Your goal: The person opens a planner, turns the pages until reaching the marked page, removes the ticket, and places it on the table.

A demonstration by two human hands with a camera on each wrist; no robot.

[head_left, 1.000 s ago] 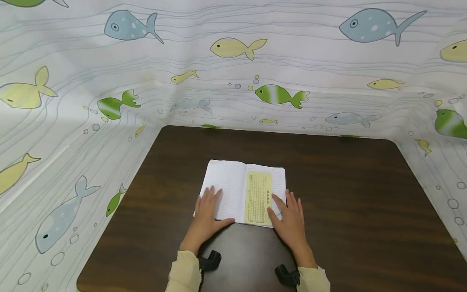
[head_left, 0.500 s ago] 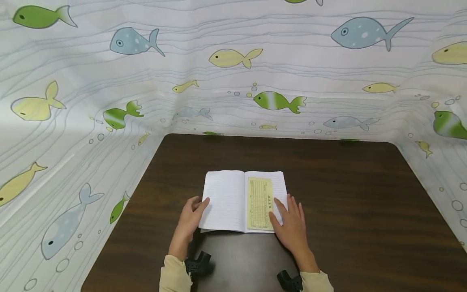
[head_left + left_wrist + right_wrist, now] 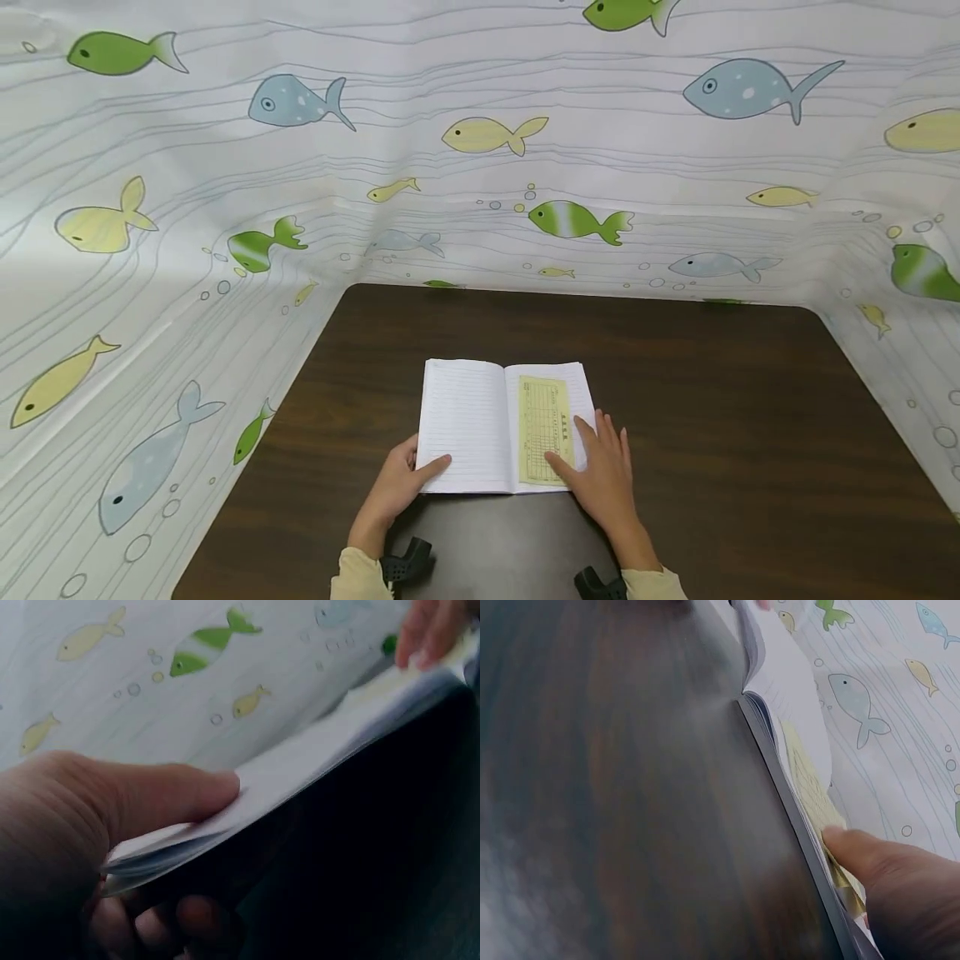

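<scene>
- I see an open notebook (image 3: 504,427) lying near the front middle of the dark wood counter (image 3: 712,400), its lined white pages facing up.
- A yellow printed slip (image 3: 546,430) lies flat on the right page, close to the spine, with rows of small print I cannot read.
- My left grip (image 3: 396,492) pinches the near left corner of the notebook: the thumb lies on top of the page, and the left wrist view shows the fingers (image 3: 172,919) curled beneath the stack, which is raised a little off the counter there.
- My right grip (image 3: 600,471) is spread flat, fingers straight, resting on the lower right page, with the thumb tip touching the yellow slip.
- The right wrist view shows the page edges stacked thick along the near side of the notebook.
- A fish-patterned curtain (image 3: 480,167) stands around the counter on three sides.
- Compared with a second ago, my left grip has left the top of the left page, where it lay flat, and moved to the outer corner.
- My right grip has stayed on the right page.
</scene>
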